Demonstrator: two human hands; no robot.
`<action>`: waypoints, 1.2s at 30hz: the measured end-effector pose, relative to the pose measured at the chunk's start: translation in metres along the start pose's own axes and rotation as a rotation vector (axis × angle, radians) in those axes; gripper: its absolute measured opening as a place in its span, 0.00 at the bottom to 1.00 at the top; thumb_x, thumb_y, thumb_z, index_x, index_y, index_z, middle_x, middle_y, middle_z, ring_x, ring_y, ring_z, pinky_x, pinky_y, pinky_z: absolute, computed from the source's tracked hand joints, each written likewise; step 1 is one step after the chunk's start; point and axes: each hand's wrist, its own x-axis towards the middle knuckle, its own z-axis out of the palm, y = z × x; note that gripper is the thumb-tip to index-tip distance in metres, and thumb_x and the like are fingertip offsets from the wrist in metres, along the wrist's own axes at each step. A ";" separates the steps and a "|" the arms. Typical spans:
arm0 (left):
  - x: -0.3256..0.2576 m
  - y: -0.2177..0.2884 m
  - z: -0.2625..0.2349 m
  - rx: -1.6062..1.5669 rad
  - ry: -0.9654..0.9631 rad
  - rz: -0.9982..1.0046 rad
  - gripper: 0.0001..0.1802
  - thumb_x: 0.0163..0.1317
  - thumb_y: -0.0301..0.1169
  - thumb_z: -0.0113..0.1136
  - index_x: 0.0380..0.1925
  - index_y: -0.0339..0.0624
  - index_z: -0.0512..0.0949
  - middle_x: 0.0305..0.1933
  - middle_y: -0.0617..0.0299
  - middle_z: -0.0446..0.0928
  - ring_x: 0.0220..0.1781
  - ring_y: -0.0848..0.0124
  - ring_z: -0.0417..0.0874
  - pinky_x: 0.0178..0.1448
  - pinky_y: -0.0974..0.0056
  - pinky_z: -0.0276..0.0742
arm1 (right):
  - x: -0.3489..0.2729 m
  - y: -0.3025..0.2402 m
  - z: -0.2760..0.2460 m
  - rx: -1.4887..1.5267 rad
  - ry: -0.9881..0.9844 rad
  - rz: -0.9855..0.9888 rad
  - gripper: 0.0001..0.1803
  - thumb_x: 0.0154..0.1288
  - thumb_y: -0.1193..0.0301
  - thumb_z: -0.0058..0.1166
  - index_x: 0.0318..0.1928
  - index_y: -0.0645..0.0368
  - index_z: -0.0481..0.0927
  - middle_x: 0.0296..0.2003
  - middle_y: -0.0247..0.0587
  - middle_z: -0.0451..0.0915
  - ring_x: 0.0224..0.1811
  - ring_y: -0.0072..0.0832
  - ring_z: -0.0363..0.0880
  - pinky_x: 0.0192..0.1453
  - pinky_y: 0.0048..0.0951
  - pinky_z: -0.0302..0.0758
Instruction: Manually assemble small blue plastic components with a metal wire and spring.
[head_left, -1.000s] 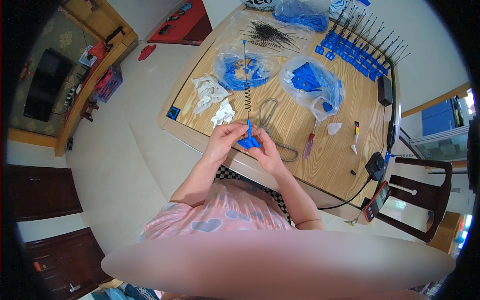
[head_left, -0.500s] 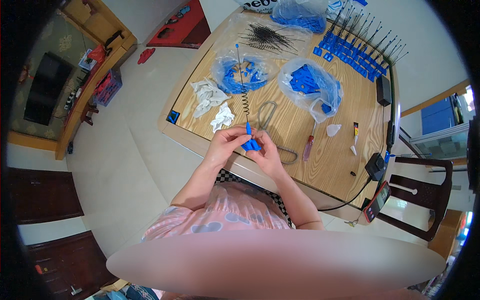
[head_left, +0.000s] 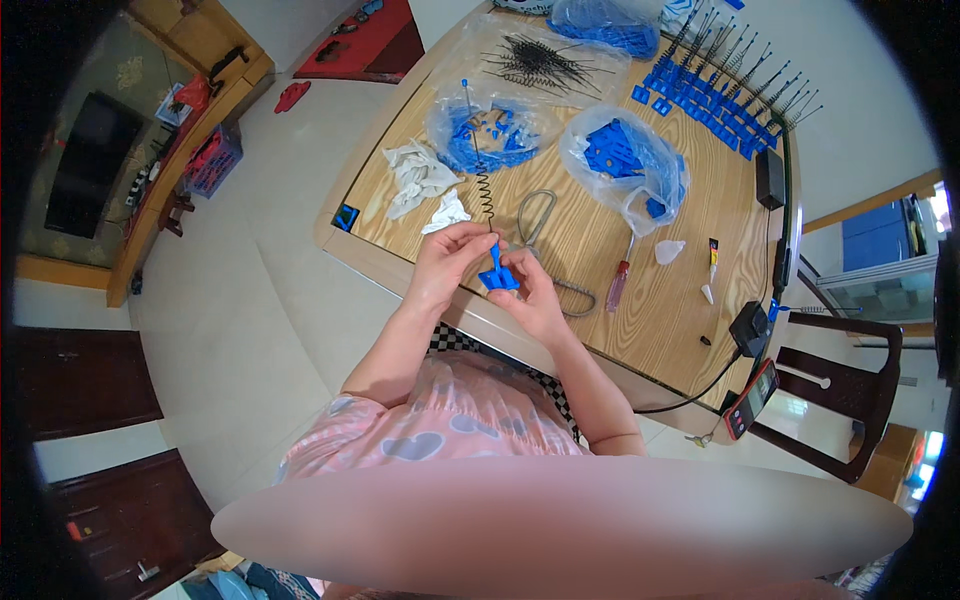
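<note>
— Has anything shifted?

— A little. The black spring wire (head_left: 485, 195) leans further left than it did a second ago, and the blue base (head_left: 498, 280) is tipped so that more of it shows.

— How are the hands placed?

— Close together, with both forearms reaching forward to the near edge of the wooden table (head_left: 650, 310). The left hand (head_left: 447, 262) pinches the blue stem (head_left: 495, 255) between thumb and fingers. The right hand (head_left: 535, 300) is bent narrowly about the base's right side, thumb low, fingers curled beside it.

— And the piece itself?

— It's held up between the two hands. The base is squat and bright blue, with that slim stem rising from it. Above the left fingertips comes the wire, coiled low down, then straight up to a small blue tip (head_left: 464, 83). I can't quite make out the join; the fingers are right there.
</note>
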 end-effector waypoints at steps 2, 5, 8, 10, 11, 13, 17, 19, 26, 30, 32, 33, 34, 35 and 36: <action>0.001 0.000 0.000 -0.013 0.016 0.006 0.09 0.56 0.27 0.59 0.36 0.34 0.77 0.34 0.55 0.80 0.39 0.71 0.79 0.49 0.67 0.71 | -0.001 0.000 -0.001 -0.032 0.014 0.017 0.24 0.51 0.70 0.63 0.44 0.59 0.65 0.40 0.34 0.69 0.45 0.21 0.69 0.53 0.27 0.66; 0.001 0.000 0.000 -0.025 0.021 -0.001 0.07 0.56 0.26 0.59 0.33 0.35 0.77 0.34 0.55 0.80 0.39 0.71 0.79 0.49 0.67 0.72 | -0.001 -0.003 0.001 -0.032 0.018 0.031 0.24 0.51 0.69 0.63 0.44 0.60 0.65 0.40 0.34 0.69 0.44 0.20 0.69 0.52 0.26 0.66; 0.000 -0.003 -0.002 -0.027 0.035 -0.005 0.08 0.57 0.26 0.58 0.36 0.35 0.77 0.35 0.55 0.80 0.40 0.71 0.79 0.49 0.67 0.72 | -0.001 0.000 0.000 -0.074 0.022 -0.007 0.22 0.53 0.69 0.61 0.45 0.60 0.65 0.39 0.34 0.69 0.43 0.20 0.70 0.51 0.26 0.67; 0.000 -0.005 -0.007 -0.033 0.018 -0.062 0.10 0.57 0.26 0.57 0.39 0.33 0.76 0.37 0.54 0.80 0.41 0.71 0.79 0.49 0.68 0.72 | -0.001 0.002 0.000 0.013 0.015 0.014 0.19 0.56 0.70 0.58 0.45 0.60 0.65 0.39 0.35 0.70 0.42 0.21 0.70 0.50 0.26 0.67; 0.000 -0.006 -0.008 -0.034 0.018 -0.063 0.10 0.57 0.26 0.57 0.39 0.33 0.76 0.37 0.54 0.80 0.41 0.71 0.79 0.49 0.68 0.72 | -0.001 0.002 -0.001 0.100 0.007 0.035 0.17 0.59 0.70 0.54 0.45 0.61 0.65 0.38 0.36 0.71 0.40 0.21 0.71 0.49 0.25 0.68; -0.003 -0.003 -0.004 -0.034 0.028 -0.039 0.14 0.57 0.23 0.56 0.45 0.32 0.74 0.37 0.59 0.79 0.40 0.75 0.78 0.46 0.72 0.73 | 0.000 0.000 -0.003 0.168 -0.032 0.038 0.15 0.62 0.70 0.50 0.46 0.61 0.65 0.38 0.37 0.72 0.39 0.22 0.71 0.47 0.26 0.69; -0.005 0.000 -0.002 -0.076 0.029 -0.001 0.15 0.57 0.21 0.56 0.45 0.32 0.74 0.39 0.58 0.79 0.40 0.75 0.78 0.47 0.72 0.73 | 0.000 0.005 -0.003 0.319 -0.075 0.010 0.13 0.68 0.67 0.40 0.48 0.62 0.64 0.38 0.41 0.73 0.37 0.24 0.72 0.44 0.28 0.70; -0.004 0.000 -0.002 -0.071 0.014 0.009 0.15 0.56 0.20 0.56 0.46 0.32 0.74 0.39 0.58 0.79 0.41 0.75 0.78 0.48 0.71 0.73 | -0.001 0.008 -0.003 0.336 -0.077 0.021 0.14 0.69 0.65 0.40 0.48 0.62 0.63 0.38 0.40 0.73 0.38 0.25 0.72 0.45 0.28 0.70; -0.005 -0.004 -0.008 -0.064 -0.019 0.020 0.18 0.54 0.17 0.54 0.47 0.29 0.71 0.43 0.49 0.77 0.46 0.66 0.79 0.53 0.65 0.73 | 0.000 0.006 -0.003 0.457 -0.099 0.075 0.18 0.69 0.62 0.39 0.51 0.61 0.61 0.39 0.41 0.73 0.39 0.27 0.72 0.46 0.31 0.70; -0.007 0.002 -0.005 -0.103 -0.037 0.003 0.17 0.54 0.18 0.55 0.47 0.29 0.71 0.43 0.48 0.77 0.46 0.66 0.79 0.53 0.65 0.73 | 0.000 0.006 -0.003 0.472 -0.105 0.057 0.18 0.69 0.63 0.39 0.51 0.62 0.61 0.39 0.41 0.73 0.39 0.27 0.72 0.47 0.31 0.70; -0.008 0.002 -0.006 -0.128 -0.041 -0.011 0.17 0.55 0.18 0.55 0.47 0.29 0.72 0.43 0.48 0.77 0.46 0.66 0.79 0.53 0.65 0.73 | 0.000 0.004 -0.001 0.455 -0.097 0.048 0.16 0.69 0.65 0.39 0.51 0.62 0.62 0.39 0.42 0.73 0.39 0.27 0.72 0.47 0.31 0.70; -0.008 0.001 -0.006 -0.153 -0.048 -0.011 0.17 0.55 0.18 0.55 0.47 0.29 0.72 0.43 0.49 0.77 0.46 0.66 0.79 0.52 0.65 0.73 | -0.001 0.003 -0.001 0.455 -0.098 0.048 0.16 0.69 0.65 0.39 0.51 0.62 0.62 0.39 0.42 0.73 0.39 0.27 0.72 0.47 0.31 0.70; -0.008 0.000 -0.007 -0.177 -0.055 -0.012 0.17 0.55 0.18 0.55 0.46 0.29 0.72 0.43 0.49 0.77 0.46 0.66 0.79 0.52 0.65 0.74 | -0.001 0.001 0.000 0.428 -0.092 0.059 0.15 0.69 0.67 0.38 0.51 0.62 0.62 0.39 0.42 0.73 0.39 0.27 0.72 0.47 0.30 0.70; -0.008 0.000 -0.008 -0.177 -0.055 -0.011 0.17 0.55 0.18 0.55 0.46 0.29 0.72 0.43 0.49 0.77 0.46 0.66 0.79 0.52 0.65 0.74 | 0.000 0.000 0.000 0.402 -0.086 0.069 0.14 0.68 0.69 0.38 0.51 0.62 0.62 0.38 0.42 0.73 0.39 0.27 0.72 0.47 0.30 0.70; -0.008 0.000 -0.008 -0.176 -0.057 -0.011 0.17 0.55 0.18 0.55 0.46 0.29 0.72 0.43 0.49 0.78 0.46 0.66 0.79 0.52 0.65 0.74 | -0.001 0.002 -0.001 0.402 -0.085 0.068 0.14 0.68 0.69 0.38 0.51 0.62 0.62 0.38 0.42 0.73 0.39 0.27 0.72 0.47 0.30 0.70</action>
